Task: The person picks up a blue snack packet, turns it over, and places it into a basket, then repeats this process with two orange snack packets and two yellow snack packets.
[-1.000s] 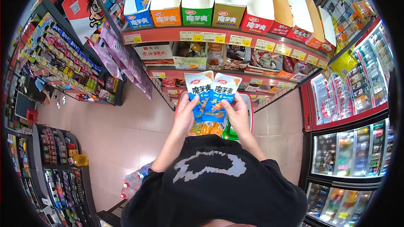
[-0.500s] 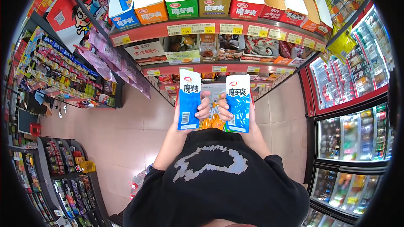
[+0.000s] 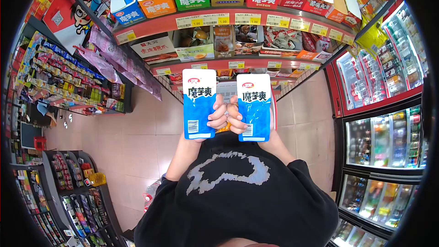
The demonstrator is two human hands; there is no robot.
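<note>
My left hand [image 3: 218,115] is wrapped round a blue and white snack packet [image 3: 200,103], its printed front and barcode facing me. In my right hand [image 3: 236,116] is a second, matching snack packet [image 3: 255,105], also upright and front side up. The two packets are held side by side, apart, with the fingertips of both hands close together between them. Something orange [image 3: 223,128] shows partly below my fingers; the rest of it is hidden.
Ahead stands a red-edged shelf [image 3: 219,20] with cardboard display boxes [image 3: 190,0] on top and packaged snacks below. Glass-door drink coolers [image 3: 384,142] line the right. Snack racks [image 3: 64,73] and a low dark shelf [image 3: 82,192] are on the left.
Both packets have come up slightly and shifted left, and the left one now faces me more squarely. My fingertips are closer together, and less of the orange item shows.
</note>
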